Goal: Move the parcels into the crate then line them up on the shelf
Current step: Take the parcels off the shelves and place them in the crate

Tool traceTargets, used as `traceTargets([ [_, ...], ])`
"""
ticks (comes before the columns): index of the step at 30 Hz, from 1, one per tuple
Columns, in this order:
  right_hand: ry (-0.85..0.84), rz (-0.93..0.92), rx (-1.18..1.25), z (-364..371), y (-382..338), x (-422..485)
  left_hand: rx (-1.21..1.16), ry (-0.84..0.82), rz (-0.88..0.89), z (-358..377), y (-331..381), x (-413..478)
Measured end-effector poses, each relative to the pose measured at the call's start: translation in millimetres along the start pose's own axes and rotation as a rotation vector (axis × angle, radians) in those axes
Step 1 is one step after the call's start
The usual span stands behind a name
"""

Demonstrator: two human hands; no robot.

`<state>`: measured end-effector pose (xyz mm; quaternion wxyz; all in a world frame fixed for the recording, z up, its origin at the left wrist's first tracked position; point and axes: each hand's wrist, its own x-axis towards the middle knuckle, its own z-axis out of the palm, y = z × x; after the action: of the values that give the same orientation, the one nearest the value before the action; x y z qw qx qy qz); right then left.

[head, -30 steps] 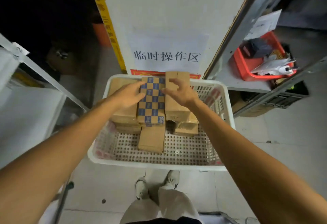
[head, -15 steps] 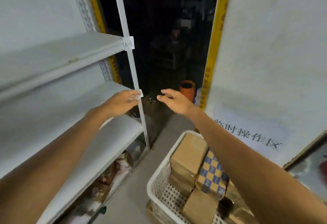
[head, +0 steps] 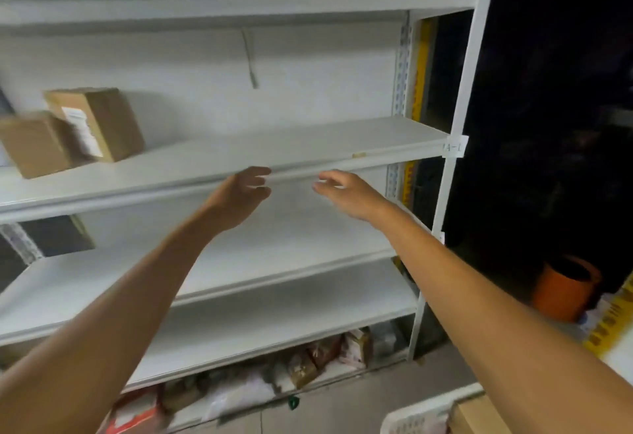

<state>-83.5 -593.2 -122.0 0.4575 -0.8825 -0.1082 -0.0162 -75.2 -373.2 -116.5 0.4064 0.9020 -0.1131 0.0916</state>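
Hands first: the left hand (head: 239, 194) and the right hand (head: 349, 194) are both raised side by side in front of the middle shelf (head: 308, 146), a gap between them, fingers loosely curled and holding nothing. The left fingertips lie over the shelf's front lip in the picture, but whether they touch it cannot be told. The shelf's long axis runs left to right, and the hands are at about its middle. At its far left end stand a labelled parcel (head: 99, 122) and, just left of it and apparently touching, a plain parcel (head: 37, 142) that is tilted and blurred. From there to the white post (head: 459, 125) at the right end, the board shows nothing on it. What the coming move turns on, as I judge it, is that the goods to be lined up are not up here. The white crate (head: 421, 416) lies low at the near right, below the right forearm, with the corner of a brown parcel (head: 479, 413) showing in it. That places it down and to the right of both hands, nearer the right one. A reach back to the crate seems likely before anything can join the row. An orange tub (head: 565, 289) stands on the floor at the right, beyond the post.
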Motion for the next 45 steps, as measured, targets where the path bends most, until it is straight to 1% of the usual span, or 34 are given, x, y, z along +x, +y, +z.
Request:
traceTargets([
  [5, -0.088, -0.1, 0.01, 43, -58, 31, 0.246, 0.132, 0.07, -71, -17, -19],
  [8, -0.106, -0.142, -0.008, 59, -86, 49, 0.279, 0.167, 0.034, -108, -22, -28],
  [12, -0.11, -0.203, -0.004, 82, -126, 77, 0.295, 0.221, 0.049, -150, -43, -33],
  [19, -0.145, -0.307, -0.006, 141, -181, 117, 0.369, 0.207, -0.015, -220, -87, -21],
  [22, -0.144, -0.325, 0.008, 164, -193, 137, 0.416, 0.208, -0.062, -244, -106, -14],
  [28, -0.181, -0.342, 0.009, 206, -199, 195, 0.405, 0.226, -0.141, -274, -146, 5],
  [36, -0.287, -0.394, 0.067, 251, -220, 291, 0.42, 0.296, -0.259, -316, -189, 54],
  [40, -0.306, -0.41, 0.095, 268, -229, 337, 0.451, 0.342, -0.241, -334, -200, 80],
  [45, -0.329, -0.391, 0.117, 293, -233, 390, 0.486, 0.354, -0.236, -348, -231, 122],
])
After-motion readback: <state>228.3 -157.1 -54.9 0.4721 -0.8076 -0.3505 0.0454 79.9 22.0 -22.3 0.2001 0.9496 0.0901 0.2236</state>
